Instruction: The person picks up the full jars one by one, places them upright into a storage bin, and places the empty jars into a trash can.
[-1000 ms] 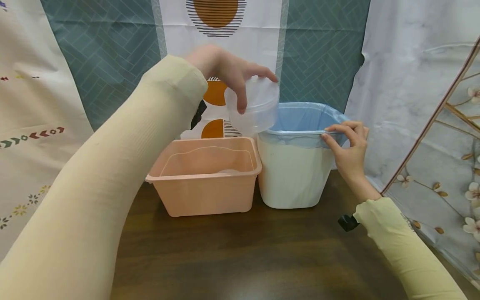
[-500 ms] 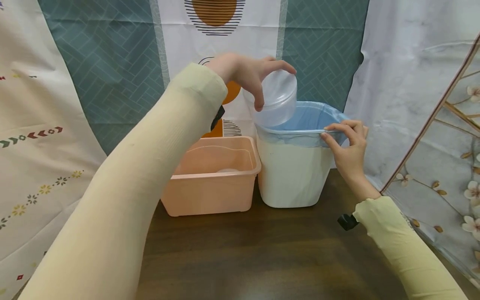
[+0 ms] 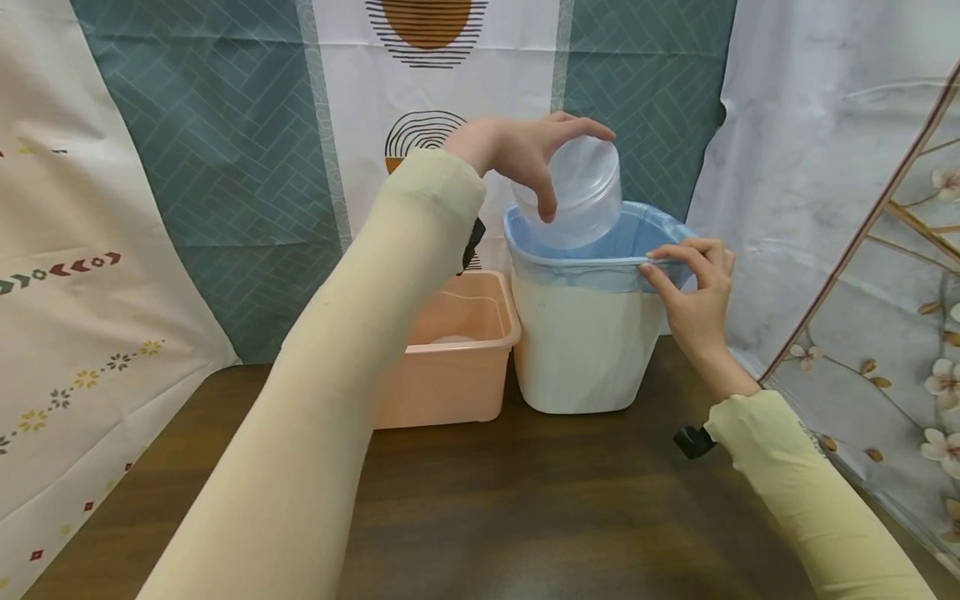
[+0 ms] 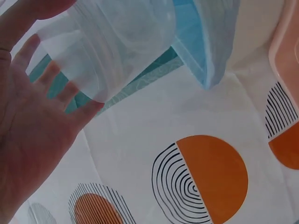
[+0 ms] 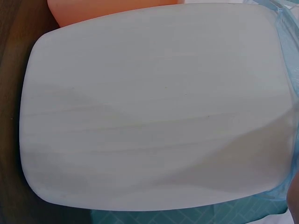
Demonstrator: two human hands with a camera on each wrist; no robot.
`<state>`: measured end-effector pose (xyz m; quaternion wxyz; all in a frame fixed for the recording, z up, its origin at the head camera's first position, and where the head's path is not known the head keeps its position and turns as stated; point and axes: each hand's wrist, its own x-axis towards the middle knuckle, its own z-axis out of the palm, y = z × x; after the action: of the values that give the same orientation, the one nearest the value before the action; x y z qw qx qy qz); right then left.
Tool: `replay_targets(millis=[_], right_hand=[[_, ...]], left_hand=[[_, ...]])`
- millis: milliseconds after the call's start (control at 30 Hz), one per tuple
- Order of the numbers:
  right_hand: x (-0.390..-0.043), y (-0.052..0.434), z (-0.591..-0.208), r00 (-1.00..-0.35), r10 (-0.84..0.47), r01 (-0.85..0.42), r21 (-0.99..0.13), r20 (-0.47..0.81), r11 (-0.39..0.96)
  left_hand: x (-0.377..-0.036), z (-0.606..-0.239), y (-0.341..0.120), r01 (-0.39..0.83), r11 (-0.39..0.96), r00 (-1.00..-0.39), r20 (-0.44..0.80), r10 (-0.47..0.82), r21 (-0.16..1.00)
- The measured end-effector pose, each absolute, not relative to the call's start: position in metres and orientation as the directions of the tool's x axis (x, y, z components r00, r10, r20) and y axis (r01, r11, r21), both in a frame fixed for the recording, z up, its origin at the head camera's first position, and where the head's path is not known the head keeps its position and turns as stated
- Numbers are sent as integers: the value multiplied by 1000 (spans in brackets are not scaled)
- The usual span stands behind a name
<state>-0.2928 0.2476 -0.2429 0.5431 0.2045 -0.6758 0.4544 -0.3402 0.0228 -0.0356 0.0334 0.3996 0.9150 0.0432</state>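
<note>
My left hand [image 3: 521,157] grips a clear round plastic tub [image 3: 588,196], thumb on the near side and fingers over the far side. The tub hangs tilted over the left part of a white trash can [image 3: 588,350], overlapping its opening in the head view. In the left wrist view, fingers [image 4: 91,112] curve around the tub's edge beside the blue liner [image 4: 215,46]. My right hand [image 3: 697,287] pinches the front right rim, where the blue bag [image 3: 641,229] folds over. The right wrist view shows mostly the can's wall [image 5: 154,107].
Left of the can, close beside it, stands a pink plastic basin [image 3: 457,387], partly hidden by my left sleeve; a pale rounded thing [image 3: 453,339] shows inside. Both stand on a dark wooden table [image 3: 525,508]. Patterned cloths [image 3: 645,92] hang behind and at both sides.
My left hand has carried the tub to the right, from above the gap between basin and can to over the can's opening. The right hand has stayed at the rim.
</note>
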Motion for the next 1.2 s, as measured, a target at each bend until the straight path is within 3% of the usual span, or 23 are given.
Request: replay_targets(millis=[467,800,1200], right_hand=[[-292,246,-241,-314,214,-771,-380,925,511],[-293,248,-243,-318,213,-773,-383,924,507],[-299,252,-247,-334,235,-761,-408,913,505]], left_hand=[[-350,-49,29,703,697,-695,-76,715,141],[-350,-61,35,701,713,-694,-193,693,39],[-351,-66,35,693,719,-698,-196,688,56]])
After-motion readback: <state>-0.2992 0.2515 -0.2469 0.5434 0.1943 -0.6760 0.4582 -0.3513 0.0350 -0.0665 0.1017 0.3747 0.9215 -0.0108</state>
